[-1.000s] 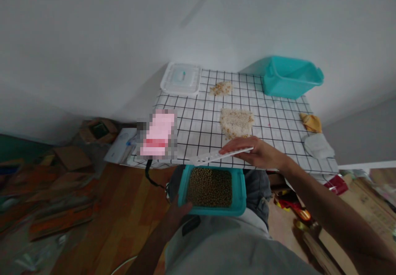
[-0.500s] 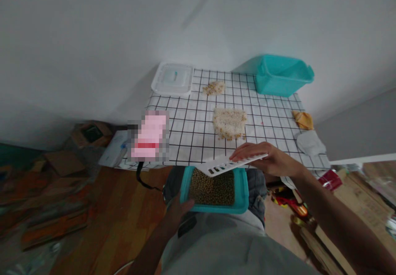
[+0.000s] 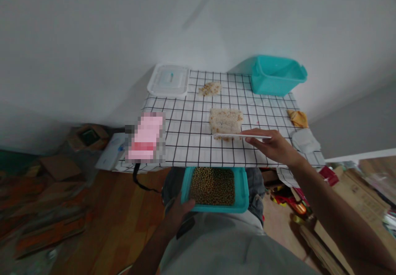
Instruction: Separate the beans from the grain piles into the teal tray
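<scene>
In my right hand (image 3: 274, 145) is a thin white slotted plastic piece (image 3: 227, 136), pinched at its right end and seen nearly edge-on. Its left part lies across the front of a flat, pale grain pile (image 3: 225, 119) with brownish bits, on the table; whether it touches the grains I cannot tell. My left hand (image 3: 182, 210) grips the near left corner of a turquoise tub (image 3: 243, 192) on my lap, thumb over the rim. Small round beans (image 3: 213, 187), tan on the left and darker greenish on the right, cover the tub's bottom.
On the checked tablecloth (image 3: 182, 143) sit a white lidded box (image 3: 169, 81), a smaller pile of grains and beans (image 3: 210, 88), an empty turquoise bin (image 3: 275, 77), a yellow cloth (image 3: 298, 118) and a white cloth (image 3: 305, 141). A blurred pink object (image 3: 145, 137) lies at the left edge.
My right hand has carried the slotted piece forward from above the tub to the near edge of the grain pile, turning it level. My left hand stays on the tub.
</scene>
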A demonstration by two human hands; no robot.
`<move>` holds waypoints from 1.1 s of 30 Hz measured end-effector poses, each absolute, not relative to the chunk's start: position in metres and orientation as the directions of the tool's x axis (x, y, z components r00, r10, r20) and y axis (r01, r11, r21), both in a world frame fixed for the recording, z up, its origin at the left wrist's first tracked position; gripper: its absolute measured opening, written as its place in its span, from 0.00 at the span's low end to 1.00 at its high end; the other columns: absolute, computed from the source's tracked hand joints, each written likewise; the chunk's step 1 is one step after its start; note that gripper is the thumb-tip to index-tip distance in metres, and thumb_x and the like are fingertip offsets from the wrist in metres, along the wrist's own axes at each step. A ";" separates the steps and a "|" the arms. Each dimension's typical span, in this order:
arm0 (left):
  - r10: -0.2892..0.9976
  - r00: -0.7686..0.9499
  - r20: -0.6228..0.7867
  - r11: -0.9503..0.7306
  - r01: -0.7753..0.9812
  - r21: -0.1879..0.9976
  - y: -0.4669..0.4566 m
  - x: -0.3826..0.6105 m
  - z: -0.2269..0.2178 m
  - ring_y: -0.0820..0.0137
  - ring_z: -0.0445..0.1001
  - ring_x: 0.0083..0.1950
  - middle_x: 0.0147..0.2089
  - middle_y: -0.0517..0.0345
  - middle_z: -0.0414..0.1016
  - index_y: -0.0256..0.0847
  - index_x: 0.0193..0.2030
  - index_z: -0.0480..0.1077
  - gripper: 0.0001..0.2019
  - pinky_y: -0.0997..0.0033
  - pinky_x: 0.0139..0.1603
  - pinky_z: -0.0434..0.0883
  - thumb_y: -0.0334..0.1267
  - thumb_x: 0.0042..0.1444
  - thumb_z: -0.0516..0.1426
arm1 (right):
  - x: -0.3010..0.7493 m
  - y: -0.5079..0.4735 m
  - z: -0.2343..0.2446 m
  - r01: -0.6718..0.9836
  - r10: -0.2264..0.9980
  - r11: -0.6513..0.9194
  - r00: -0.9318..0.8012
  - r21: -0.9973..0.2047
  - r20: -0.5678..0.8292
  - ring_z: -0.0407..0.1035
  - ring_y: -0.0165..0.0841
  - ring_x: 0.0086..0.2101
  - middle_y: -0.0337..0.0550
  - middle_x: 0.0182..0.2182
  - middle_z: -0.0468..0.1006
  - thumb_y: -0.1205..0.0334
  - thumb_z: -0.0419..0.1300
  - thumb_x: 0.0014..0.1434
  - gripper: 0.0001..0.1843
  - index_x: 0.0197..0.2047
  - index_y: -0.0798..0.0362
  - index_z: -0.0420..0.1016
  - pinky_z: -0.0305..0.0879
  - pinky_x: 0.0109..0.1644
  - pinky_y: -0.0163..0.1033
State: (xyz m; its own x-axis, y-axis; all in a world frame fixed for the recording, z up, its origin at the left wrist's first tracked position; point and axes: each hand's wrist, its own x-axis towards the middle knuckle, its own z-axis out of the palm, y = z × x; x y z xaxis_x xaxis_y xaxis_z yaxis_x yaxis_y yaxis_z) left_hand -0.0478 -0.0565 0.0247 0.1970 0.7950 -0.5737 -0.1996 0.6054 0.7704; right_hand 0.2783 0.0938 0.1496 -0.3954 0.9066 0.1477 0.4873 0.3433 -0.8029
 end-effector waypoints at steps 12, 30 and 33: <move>0.795 0.157 -0.586 0.607 -0.213 0.766 -0.055 -0.041 0.035 0.51 0.71 0.61 0.45 0.47 0.82 0.38 0.46 0.76 0.20 0.50 0.66 0.61 0.46 0.48 0.62 | 0.267 0.084 0.157 0.429 0.867 0.376 -0.477 -0.821 0.148 0.71 0.37 0.53 0.41 0.52 0.78 0.60 0.57 0.65 0.17 0.56 0.44 0.76 0.66 0.59 0.47; 0.803 0.167 -0.572 0.596 -0.223 0.772 -0.054 -0.034 0.048 0.51 0.75 0.55 0.48 0.48 0.82 0.38 0.48 0.75 0.20 0.52 0.61 0.67 0.44 0.49 0.61 | 0.270 0.079 0.157 0.413 0.852 0.373 -0.506 -0.831 0.131 0.71 0.38 0.52 0.42 0.52 0.79 0.57 0.56 0.66 0.17 0.56 0.44 0.76 0.67 0.58 0.49; 0.810 0.141 -0.569 0.586 -0.193 0.787 -0.054 -0.033 0.049 0.51 0.74 0.56 0.43 0.49 0.83 0.40 0.41 0.77 0.15 0.52 0.63 0.65 0.45 0.49 0.62 | 0.271 0.077 0.155 0.411 0.858 0.355 -0.499 -0.840 0.118 0.71 0.38 0.53 0.42 0.52 0.78 0.57 0.56 0.65 0.17 0.55 0.44 0.76 0.66 0.59 0.49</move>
